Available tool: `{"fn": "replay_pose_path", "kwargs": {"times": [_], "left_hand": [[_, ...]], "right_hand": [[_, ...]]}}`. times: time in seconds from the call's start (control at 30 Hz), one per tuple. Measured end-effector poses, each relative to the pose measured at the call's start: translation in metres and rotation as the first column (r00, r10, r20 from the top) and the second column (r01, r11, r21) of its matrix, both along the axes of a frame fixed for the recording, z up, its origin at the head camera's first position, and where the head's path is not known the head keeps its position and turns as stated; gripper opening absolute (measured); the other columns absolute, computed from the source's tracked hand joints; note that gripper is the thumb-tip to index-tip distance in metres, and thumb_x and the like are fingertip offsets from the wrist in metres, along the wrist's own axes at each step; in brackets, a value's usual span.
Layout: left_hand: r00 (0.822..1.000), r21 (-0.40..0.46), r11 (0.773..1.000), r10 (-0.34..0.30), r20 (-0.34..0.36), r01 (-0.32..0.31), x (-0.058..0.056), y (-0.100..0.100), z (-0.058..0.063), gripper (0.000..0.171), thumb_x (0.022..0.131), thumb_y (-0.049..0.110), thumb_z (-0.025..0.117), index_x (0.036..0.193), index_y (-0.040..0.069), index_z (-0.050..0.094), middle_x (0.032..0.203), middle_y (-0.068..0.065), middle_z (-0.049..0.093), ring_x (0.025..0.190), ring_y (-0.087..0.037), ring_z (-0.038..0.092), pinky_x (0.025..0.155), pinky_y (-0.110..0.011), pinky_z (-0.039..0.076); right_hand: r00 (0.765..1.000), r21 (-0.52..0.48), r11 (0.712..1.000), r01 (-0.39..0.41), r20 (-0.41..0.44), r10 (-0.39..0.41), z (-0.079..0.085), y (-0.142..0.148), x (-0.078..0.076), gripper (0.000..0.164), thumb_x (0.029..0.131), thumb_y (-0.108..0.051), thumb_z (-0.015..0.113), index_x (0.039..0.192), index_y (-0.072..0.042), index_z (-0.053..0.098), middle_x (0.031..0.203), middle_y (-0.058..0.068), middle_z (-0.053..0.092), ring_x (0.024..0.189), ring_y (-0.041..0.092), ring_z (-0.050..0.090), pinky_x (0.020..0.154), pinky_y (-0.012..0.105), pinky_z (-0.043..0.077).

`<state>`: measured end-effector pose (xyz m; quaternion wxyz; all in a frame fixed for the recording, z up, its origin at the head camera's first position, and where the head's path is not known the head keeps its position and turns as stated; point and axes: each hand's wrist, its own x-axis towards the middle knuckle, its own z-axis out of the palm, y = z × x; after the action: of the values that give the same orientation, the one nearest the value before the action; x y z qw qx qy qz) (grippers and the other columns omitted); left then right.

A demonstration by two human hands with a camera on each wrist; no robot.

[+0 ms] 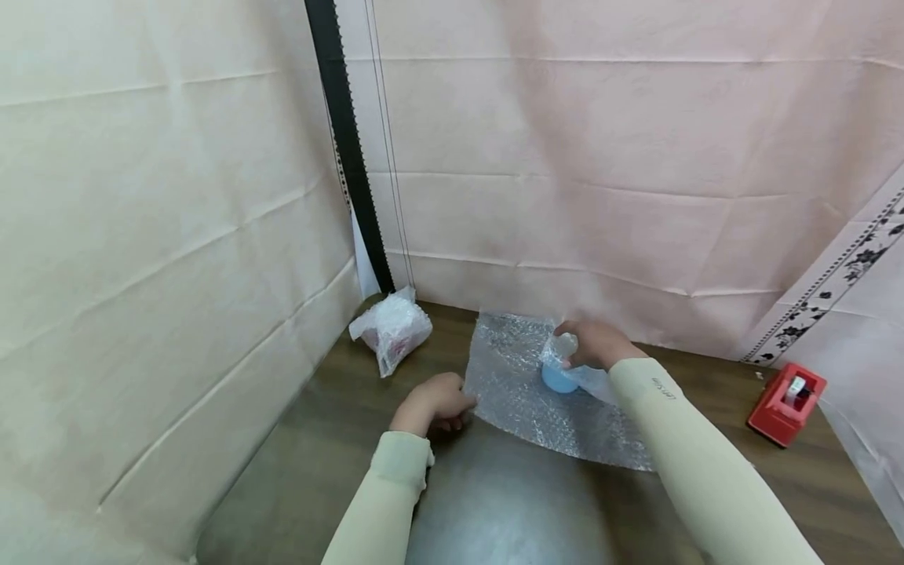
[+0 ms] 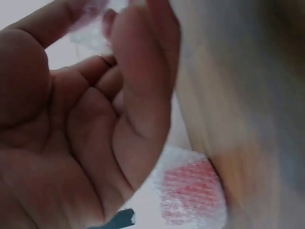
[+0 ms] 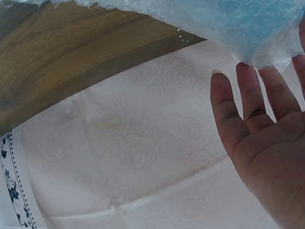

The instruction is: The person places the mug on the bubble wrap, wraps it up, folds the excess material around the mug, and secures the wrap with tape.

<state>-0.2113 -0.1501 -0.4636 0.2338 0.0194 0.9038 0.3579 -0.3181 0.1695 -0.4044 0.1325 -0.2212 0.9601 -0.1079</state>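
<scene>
A sheet of clear bubble wrap [image 1: 515, 392] lies on the wooden table, with a light-blue round object [image 1: 559, 379] on it. What kind of object it is stays unclear; in the right wrist view bubble wrap covers the blue object [image 3: 233, 16]. My right hand [image 1: 596, 344] holds wrap at the top of it between thumb and fingers; the right wrist view shows several of those fingers [image 3: 255, 95] fairly straight against the wrap. At the sheet's left edge, my left hand [image 1: 439, 399] pinches the wrap, its fingertips partly hidden in the left wrist view [image 2: 138, 62].
A bubble-wrapped bundle [image 1: 394, 328], reddish inside [image 2: 193, 193], sits at the back left. To the right is a red tape dispenser [image 1: 787, 403]. Pale cloth walls [image 1: 600, 196] border the table [image 1: 311, 455] at the back and left. A dark strip [image 1: 349, 141] runs down the corner.
</scene>
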Motion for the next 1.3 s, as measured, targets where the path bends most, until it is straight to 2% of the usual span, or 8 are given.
{"fn": "replay_pose_path", "kwargs": {"times": [0.07, 0.23, 0.4, 0.57, 0.7, 0.8, 1.07, 1.3], "left_hand": [[0.999, 0.025, 1.000, -0.010, -0.047, 0.011, 0.003, 0.005, 0.013, 0.029, 0.112, 0.025, 0.066, 0.088, 0.009, 0.073, 0.079, -0.007, 0.075, 0.069, -0.021, 0.067, 0.066, -0.035, 0.057], [0.973, 0.113, 0.993, -0.018, -0.230, 0.045, -0.003, 0.020, 0.023, 0.030, 0.112, 0.027, 0.061, 0.085, 0.014, 0.062, 0.079, -0.002, 0.066, 0.069, -0.017, 0.058, 0.068, -0.033, 0.049], [0.939, 0.221, 0.975, 0.065, -0.337, 0.012, -0.012, 0.045, 0.026, 0.033, 0.114, 0.027, 0.057, 0.083, 0.017, 0.050, 0.079, 0.001, 0.049, 0.070, -0.016, 0.046, 0.068, -0.032, 0.041], [0.897, 0.294, 0.955, 0.172, -0.406, -0.050, -0.016, 0.076, 0.030, 0.034, 0.115, 0.026, 0.054, 0.082, 0.019, 0.050, 0.076, 0.003, 0.051, 0.067, -0.014, 0.046, 0.063, -0.029, 0.040], [0.863, 0.355, 0.929, 0.266, -0.429, -0.109, -0.022, 0.098, 0.036, 0.038, 0.117, 0.030, 0.056, 0.081, 0.019, 0.051, 0.074, 0.003, 0.052, 0.065, -0.014, 0.047, 0.061, -0.029, 0.040], [0.857, 0.383, 0.914, 0.302, -0.417, -0.136, -0.027, 0.110, 0.041, 0.039, 0.118, 0.035, 0.058, 0.083, 0.018, 0.053, 0.075, 0.002, 0.050, 0.066, -0.014, 0.048, 0.062, -0.029, 0.040], [0.835, 0.384, 0.916, 0.298, -0.463, -0.114, -0.036, 0.127, 0.040, 0.036, 0.119, 0.040, 0.060, 0.093, 0.016, 0.059, 0.078, 0.002, 0.052, 0.069, -0.014, 0.049, 0.064, -0.029, 0.042], [0.821, 0.453, 0.889, 0.305, -0.483, -0.064, -0.041, 0.139, 0.030, 0.036, 0.118, 0.046, 0.061, 0.098, 0.017, 0.064, 0.072, 0.004, 0.047, 0.061, -0.012, 0.040, 0.060, -0.028, 0.037]], "right_hand": [[1.000, 0.015, 1.000, -0.010, 0.000, 0.010, 0.001, 0.001, 0.000, 0.067, 0.095, -0.027, 0.094, 0.156, -0.013, 0.068, 0.159, 0.029, 0.065, 0.141, 0.051, 0.067, 0.114, 0.063, 0.058], [1.000, 0.013, 1.000, -0.014, 0.000, 0.014, 0.004, 0.000, 0.003, 0.067, 0.095, -0.026, 0.094, 0.156, -0.011, 0.068, 0.157, 0.030, 0.067, 0.139, 0.051, 0.068, 0.112, 0.062, 0.059], [1.000, 0.014, 1.000, -0.016, -0.016, 0.016, -0.005, -0.001, 0.002, 0.065, 0.095, -0.024, 0.094, 0.154, -0.010, 0.071, 0.160, 0.029, 0.065, 0.142, 0.050, 0.066, 0.115, 0.061, 0.058], [1.000, -0.031, 0.999, 0.019, 0.012, -0.019, -0.012, 0.002, 0.002, 0.063, 0.094, -0.022, 0.095, 0.152, -0.010, 0.073, 0.160, 0.026, 0.066, 0.146, 0.050, 0.063, 0.118, 0.060, 0.057], [0.998, -0.064, 0.996, 0.062, 0.037, -0.060, -0.008, 0.003, 0.001, 0.063, 0.095, -0.020, 0.093, 0.154, -0.010, 0.072, 0.163, 0.027, 0.063, 0.149, 0.052, 0.060, 0.118, 0.062, 0.056], [0.995, -0.075, 0.994, 0.086, 0.060, -0.081, -0.003, 0.003, 0.000, 0.064, 0.097, -0.021, 0.092, 0.156, -0.012, 0.070, 0.167, 0.028, 0.059, 0.153, 0.052, 0.056, 0.121, 0.064, 0.054], [0.989, -0.112, 0.985, 0.128, 0.087, -0.119, -0.002, 0.006, 0.000, 0.067, 0.096, -0.020, 0.093, 0.158, -0.013, 0.069, 0.169, 0.027, 0.057, 0.155, 0.052, 0.055, 0.121, 0.064, 0.054], [0.989, -0.150, 0.980, 0.131, 0.094, -0.118, -0.010, 0.010, -0.002, 0.079, 0.099, -0.021, 0.090, 0.168, -0.006, 0.054, 0.173, 0.026, 0.053, 0.158, 0.051, 0.052, 0.122, 0.065, 0.054]]}}
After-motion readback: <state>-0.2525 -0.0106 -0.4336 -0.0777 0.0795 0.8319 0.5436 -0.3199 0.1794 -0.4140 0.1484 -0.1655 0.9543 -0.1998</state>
